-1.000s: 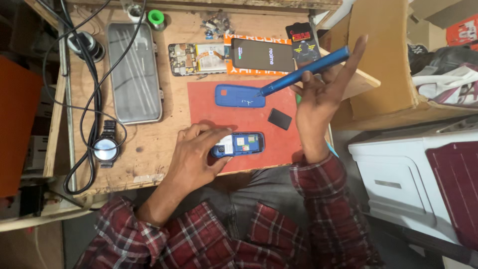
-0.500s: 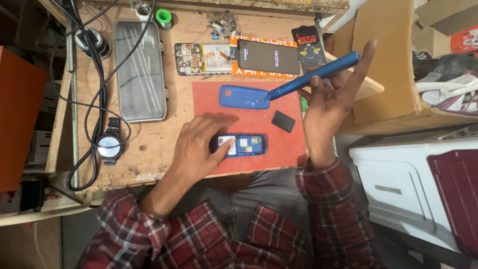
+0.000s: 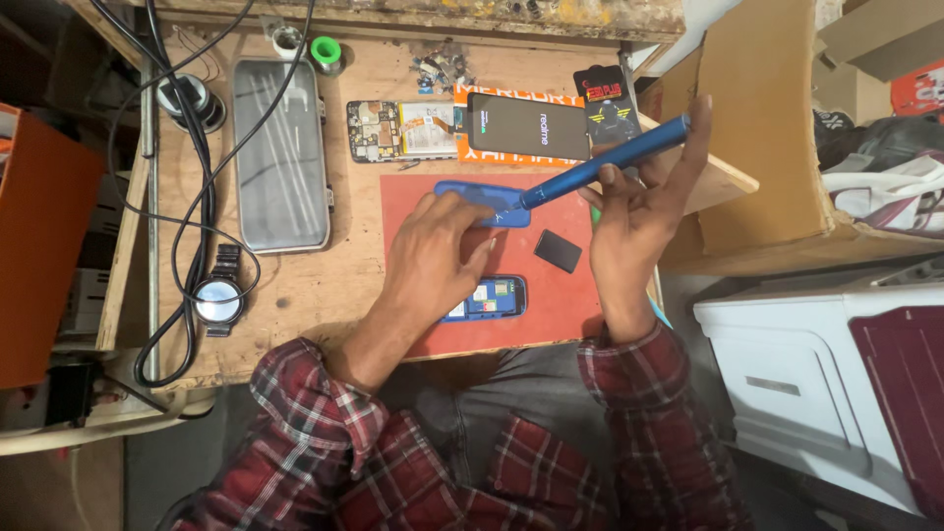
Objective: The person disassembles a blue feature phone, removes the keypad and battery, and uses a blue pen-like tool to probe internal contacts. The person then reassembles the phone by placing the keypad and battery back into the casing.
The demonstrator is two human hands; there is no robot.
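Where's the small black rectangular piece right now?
In the head view the small black rectangular piece lies on the red mat, right of centre, just left of the right hand and above the opened blue phone.

A worn wooden tabletop with a raised back edge fills the upper middle of the view, its surface scuffed and evenly lit; black cables loop down its left side beside an orange panel standing at the left edge. To the right stand a brown cardboard box and, below it, a white plastic cabinet with a dark maroon panel. Below the tabletop the grey floor lies in shadow.
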